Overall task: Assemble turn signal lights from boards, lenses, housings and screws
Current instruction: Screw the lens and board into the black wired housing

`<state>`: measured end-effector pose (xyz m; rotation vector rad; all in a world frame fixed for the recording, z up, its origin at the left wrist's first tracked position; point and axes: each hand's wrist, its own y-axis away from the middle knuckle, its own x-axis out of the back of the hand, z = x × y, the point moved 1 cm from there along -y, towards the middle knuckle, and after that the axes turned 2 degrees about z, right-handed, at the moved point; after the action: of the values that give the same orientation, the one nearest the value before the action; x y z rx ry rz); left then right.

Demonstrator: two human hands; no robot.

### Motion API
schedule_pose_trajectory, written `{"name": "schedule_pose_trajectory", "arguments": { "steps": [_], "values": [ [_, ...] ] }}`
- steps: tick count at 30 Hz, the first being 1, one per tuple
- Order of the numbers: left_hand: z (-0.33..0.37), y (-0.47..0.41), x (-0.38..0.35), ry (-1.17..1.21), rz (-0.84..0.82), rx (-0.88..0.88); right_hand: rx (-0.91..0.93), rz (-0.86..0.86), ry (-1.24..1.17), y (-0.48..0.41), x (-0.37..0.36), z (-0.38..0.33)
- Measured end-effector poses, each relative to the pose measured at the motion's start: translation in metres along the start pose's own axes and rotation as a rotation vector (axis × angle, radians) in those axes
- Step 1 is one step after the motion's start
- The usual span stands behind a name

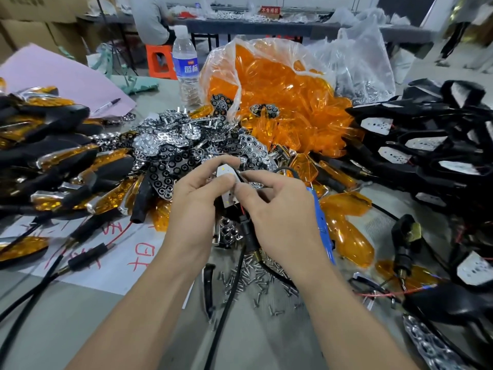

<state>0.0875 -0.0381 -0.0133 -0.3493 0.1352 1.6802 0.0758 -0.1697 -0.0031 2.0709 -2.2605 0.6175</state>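
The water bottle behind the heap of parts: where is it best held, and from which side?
Grip the water bottle around its labelled middle, coming from the picture's left. It stands upright, the bag of orange lenses presses close on its right, and the chrome parts crowd its base.

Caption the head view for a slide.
Left hand and right hand hold a white board near loose screws, between heaps of orange lenses and black housings.
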Motion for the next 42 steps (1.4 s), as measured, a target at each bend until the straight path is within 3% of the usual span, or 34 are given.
{"name": "schedule_pose_trajectory", "arguments": {
  "steps": [4, 11, 18, 22, 27, 30, 33, 37, 40, 42],
  "values": [
    [-0.002, 0.003, -0.004, 0.081, -0.002, 0.078, -0.019, 0.016, 0.011, 0.001, 0.001, -0.002],
    [-0.005, 0.001, 0.001, -0.087, 0.074, -0.015, -0.041, -0.026, -0.001, 0.002, -0.002, -0.002],
    [-0.003, 0.004, 0.006, -0.094, 0.021, 0.0, -0.06, -0.066, -0.04, 0.001, -0.007, -0.003],
    [-0.002, 0.005, 0.004, -0.08, -0.006, -0.005, -0.023, -0.015, 0.053, -0.005, -0.005, -0.005],
    [0.001, 0.003, 0.007, 0.046, -0.057, 0.081, -0.012, 0.007, 0.1, -0.004, -0.008, -0.009],
    [0.005, -0.002, 0.008, 0.138, -0.033, 0.197, -0.116, -0.089, 0.005, -0.011, -0.007, -0.013],
    [0.009, -0.01, 0.02, 0.053, 0.117, 0.203, -0.305, -0.199, -0.089, -0.025, -0.004, -0.013],
    [0.007, -0.018, 0.037, -0.145, 0.277, 0.156, -0.081, -0.027, 0.335, -0.066, -0.018, -0.004],
    [0.003, -0.021, 0.042, -0.186, 0.314, 0.193, 0.077, -0.118, 0.598, -0.105, -0.042, -0.004],
    [0.002, -0.022, 0.044, -0.205, 0.324, 0.202, 0.083, -0.211, 0.777, -0.124, -0.057, 0.0]
  ]
}}
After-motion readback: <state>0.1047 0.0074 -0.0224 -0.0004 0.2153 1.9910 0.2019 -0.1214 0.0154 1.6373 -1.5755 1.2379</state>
